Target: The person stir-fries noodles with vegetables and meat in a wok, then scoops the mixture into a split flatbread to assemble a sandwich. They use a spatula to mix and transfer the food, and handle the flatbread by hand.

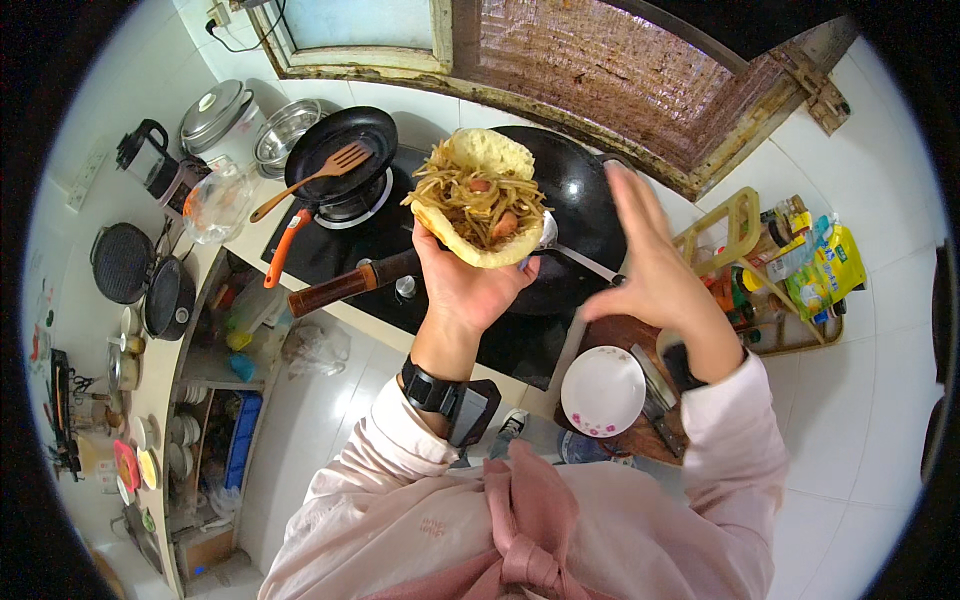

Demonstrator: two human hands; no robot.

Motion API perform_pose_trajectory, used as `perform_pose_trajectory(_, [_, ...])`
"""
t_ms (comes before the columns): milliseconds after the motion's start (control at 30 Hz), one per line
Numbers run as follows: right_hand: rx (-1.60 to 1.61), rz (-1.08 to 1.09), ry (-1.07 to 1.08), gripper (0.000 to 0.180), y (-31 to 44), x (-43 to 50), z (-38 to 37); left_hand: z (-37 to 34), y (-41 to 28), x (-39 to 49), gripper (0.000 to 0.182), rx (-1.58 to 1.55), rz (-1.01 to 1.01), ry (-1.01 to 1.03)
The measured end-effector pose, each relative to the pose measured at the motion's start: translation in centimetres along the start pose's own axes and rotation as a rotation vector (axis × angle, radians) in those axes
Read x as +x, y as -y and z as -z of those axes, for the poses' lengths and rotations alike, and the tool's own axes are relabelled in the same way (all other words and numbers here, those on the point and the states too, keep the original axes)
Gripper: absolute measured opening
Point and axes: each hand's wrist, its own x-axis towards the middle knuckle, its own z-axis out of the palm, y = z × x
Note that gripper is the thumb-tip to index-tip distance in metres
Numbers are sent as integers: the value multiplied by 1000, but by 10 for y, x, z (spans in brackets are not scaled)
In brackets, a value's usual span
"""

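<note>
My left hand is shut on a split flatbread, which gapes wide with shredded vegetable strands and sausage pieces between its halves. It is held over the near left side of a black wok. Raised at the wok's right side is my right hand, with fingers spread, slightly blurred and holding nothing. A metal ladle lies in the wok, its bowl partly hidden behind the bread. The wok's wooden handle points left, below the bread.
A black frying pan holding a wooden slotted turner sits on the left burner. At right, a white plate and a knife lie on a wooden board. Beyond them stands a rack of seasoning bottles and packets.
</note>
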Motion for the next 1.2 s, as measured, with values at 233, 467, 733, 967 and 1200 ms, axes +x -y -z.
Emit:
perform_pose_trajectory(233, [86,166,61,139,34,93,-15,-10,6,5,77,-14,27,135])
perform_pose_trajectory(467, [268,60,126,100,28,112,-7,-2,1,11,86,-13,32,-27])
perform_pose_trajectory(733, [275,119,371,65,24,137,8,9,-3,21,91,14,47,19])
perform_pose_trajectory(967, [225,155,349,57,32,145,24,22,-7,28,95,20,116,81])
perform_pose_trajectory(1200, [95,285,310,48,23,142,43,37,-23,25,78,120,202,163])
